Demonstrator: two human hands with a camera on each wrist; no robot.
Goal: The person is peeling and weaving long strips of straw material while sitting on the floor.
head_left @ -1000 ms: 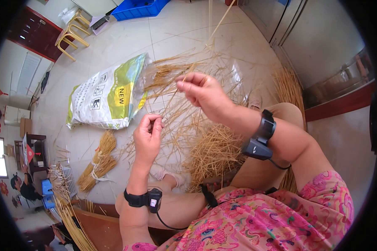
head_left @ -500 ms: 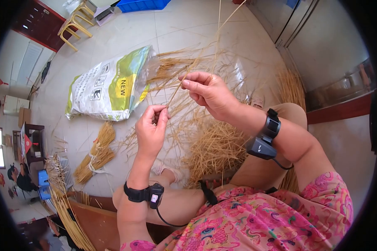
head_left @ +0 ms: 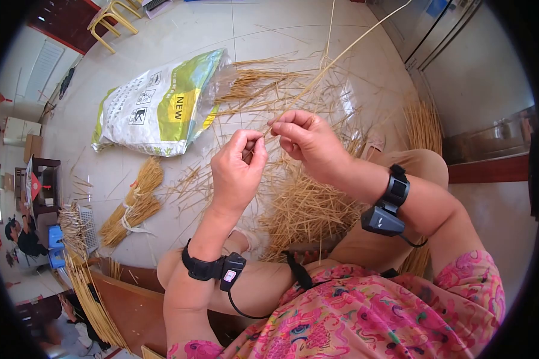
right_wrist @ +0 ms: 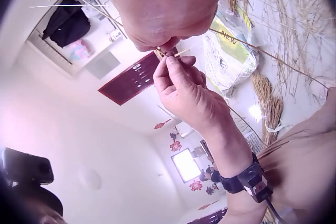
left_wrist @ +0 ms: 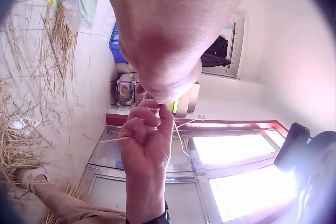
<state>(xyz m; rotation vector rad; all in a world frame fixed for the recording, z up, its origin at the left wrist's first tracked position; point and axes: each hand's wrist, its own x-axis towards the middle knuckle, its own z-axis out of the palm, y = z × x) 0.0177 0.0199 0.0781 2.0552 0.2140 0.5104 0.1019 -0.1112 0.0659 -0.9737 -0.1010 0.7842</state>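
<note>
In the head view my left hand [head_left: 239, 170] and right hand [head_left: 314, 146] meet, fingertips close together, over the straw-strewn floor. Long thin straw stalks [head_left: 365, 35] run up and away from between them. My right thumb and index finger pinch the stalks; the left hand's thumb and curled fingers pinch them right beside. The left wrist view has the right hand [left_wrist: 147, 140] with its fingers folded, a stalk crossing it. From the right wrist, the left hand [right_wrist: 191, 95] shows thumb against fingertips, and a darker stalk [right_wrist: 273, 56] stretches off to the side. The exact joint is hidden by fingers.
A heap of loose straw [head_left: 311, 209] lies between the person's legs. Further off is a green-and-white sack [head_left: 156, 107] with stalks at its mouth. A tied straw bundle [head_left: 132, 203] lies at left; more straw [head_left: 424, 125] stands by the metal doors [head_left: 479, 78].
The left hand has moved up and right, the right hand slightly right and down, so the hands are now together. The stalks have swung toward the right.
</note>
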